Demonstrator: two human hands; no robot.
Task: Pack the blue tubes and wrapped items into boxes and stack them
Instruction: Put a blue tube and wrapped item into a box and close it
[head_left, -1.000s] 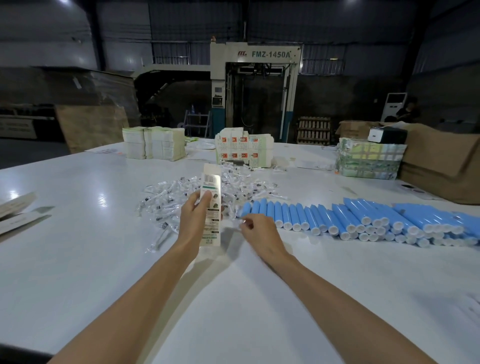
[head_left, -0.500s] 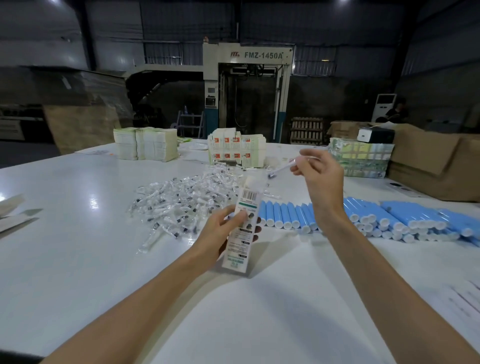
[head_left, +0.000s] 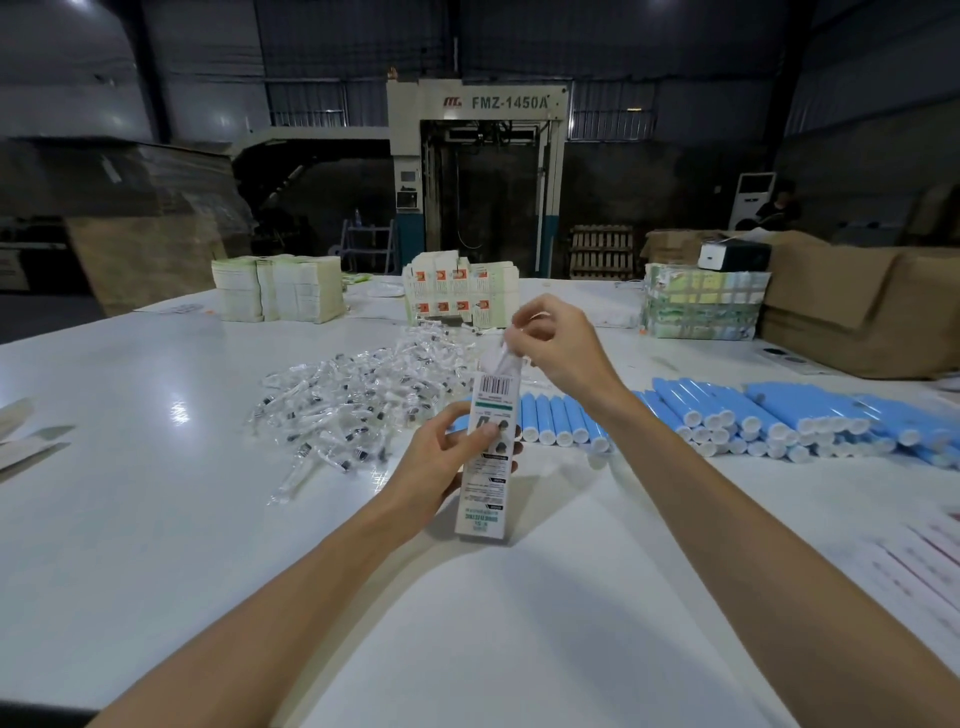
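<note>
- Box (head_left: 488, 457): held nearly upright w/ a slight lean. Open top sits right under the right grip. Lower end is near the bench (head_left: 156, 519); can't tell if it touches.
- Left hand (head_left: 441, 462): grip curled round the box's middle, steadying it.
- Right hand (head_left: 556, 348): fingertips pinched on a pale piece at the box mouth. It's blurred, prob. a wrapped item (head_left: 500, 357); can't tell how far in it is.
- Step, as I read it: feeding the wrapped item down into the box.
- To do it well: keep the left grip firm but not squeezing, so the mouth stays square. Line the item's length up w/ the box and release only once most of it is inside.
- Risk: crinkly wrap may snag on the mouth edge, so ease it in, don't jam.
- Tube already inside? Not visible.
- Supply: pile of wrapped items (head_left: 353, 410) lies left of the left grip. Blue tubes (head_left: 753, 415) lie in rows right of the box, some under the right forearm.
</note>
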